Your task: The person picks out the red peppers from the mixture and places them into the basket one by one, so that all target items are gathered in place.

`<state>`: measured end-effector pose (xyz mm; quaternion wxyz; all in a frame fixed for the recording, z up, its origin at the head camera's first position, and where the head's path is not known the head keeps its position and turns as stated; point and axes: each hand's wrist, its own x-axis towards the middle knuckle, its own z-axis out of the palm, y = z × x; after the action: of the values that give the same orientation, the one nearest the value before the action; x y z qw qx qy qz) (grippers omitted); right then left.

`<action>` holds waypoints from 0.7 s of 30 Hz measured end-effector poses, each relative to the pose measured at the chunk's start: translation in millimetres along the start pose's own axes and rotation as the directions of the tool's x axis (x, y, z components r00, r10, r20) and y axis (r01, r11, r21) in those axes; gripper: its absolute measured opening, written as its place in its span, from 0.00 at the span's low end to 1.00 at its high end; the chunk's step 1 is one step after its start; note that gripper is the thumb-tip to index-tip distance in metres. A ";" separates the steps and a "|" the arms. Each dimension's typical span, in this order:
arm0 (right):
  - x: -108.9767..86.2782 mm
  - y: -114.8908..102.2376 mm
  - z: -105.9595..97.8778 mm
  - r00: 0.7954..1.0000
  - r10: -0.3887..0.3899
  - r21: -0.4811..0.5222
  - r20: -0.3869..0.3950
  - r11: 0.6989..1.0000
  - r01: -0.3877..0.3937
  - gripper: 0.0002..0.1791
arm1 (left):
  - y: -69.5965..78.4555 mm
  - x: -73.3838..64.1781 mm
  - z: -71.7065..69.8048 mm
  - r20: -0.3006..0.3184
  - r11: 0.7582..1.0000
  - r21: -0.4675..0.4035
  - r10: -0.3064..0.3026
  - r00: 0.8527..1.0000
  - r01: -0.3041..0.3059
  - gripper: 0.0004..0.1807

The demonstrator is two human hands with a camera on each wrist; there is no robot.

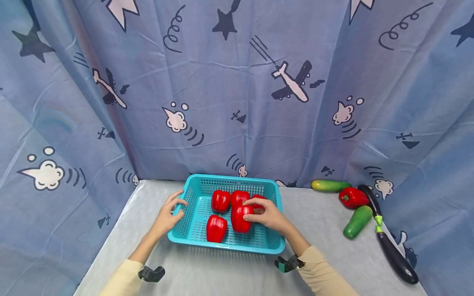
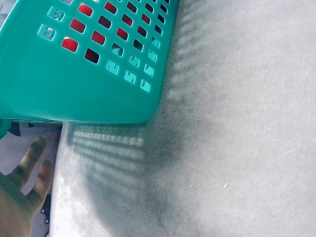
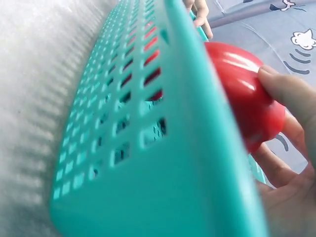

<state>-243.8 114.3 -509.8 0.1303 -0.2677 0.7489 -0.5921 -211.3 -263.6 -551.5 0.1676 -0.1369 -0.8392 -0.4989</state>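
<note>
A turquoise basket (image 1: pixel 226 246) with lattice walls holds several red bell peppers, among them one (image 1: pixel 221 200) at the back and one (image 1: pixel 216 228) near the front wall. My right hand (image 1: pixel 269 214) reaches over the basket's right half and grips a red bell pepper (image 1: pixel 240 224) between thumb and fingers. In the right wrist view this pepper (image 3: pixel 242 94) shows above the rim, partly hidden by it. At the basket's left rim is my left hand (image 1: pixel 168 217), its fingers spread and loosely bent with nothing between them. The left wrist view catches two of its fingers (image 2: pixel 42 180) beside the basket.
Right of the basket on the grey-white table (image 1: pixel 296 201) lie a yellow-green cucumber-like vegetable (image 1: pixel 331 186), another red bell pepper (image 1: pixel 353 197), a short green vegetable (image 1: pixel 357 222) and two eggplants, one at the front (image 1: pixel 396 257). A blue patterned curtain (image 1: pixel 222 144) hangs behind the table.
</note>
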 end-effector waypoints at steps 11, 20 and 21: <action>2.6 -0.8 9.6 0.997 0.071 -0.077 -0.035 0.994 -0.073 0.24 | -0.5 0.7 -1.0 0.016 1.000 0.020 -0.021 1.000 0.021 0.15; 1.5 0.3 13.1 0.994 0.110 -0.081 -0.021 0.990 -0.111 0.22 | -1.8 0.6 -1.5 0.034 0.998 0.047 -0.030 0.999 0.029 0.14; 1.5 1.2 13.5 0.993 0.112 -0.081 -0.021 0.990 -0.113 0.22 | -1.7 0.6 -1.4 0.035 0.999 0.047 -0.030 0.999 0.028 0.14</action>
<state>-238.4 102.6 -514.4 0.1463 -0.2253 0.7876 -0.5545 -212.3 -265.6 -552.0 0.1487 -0.1296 -0.8552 -0.4794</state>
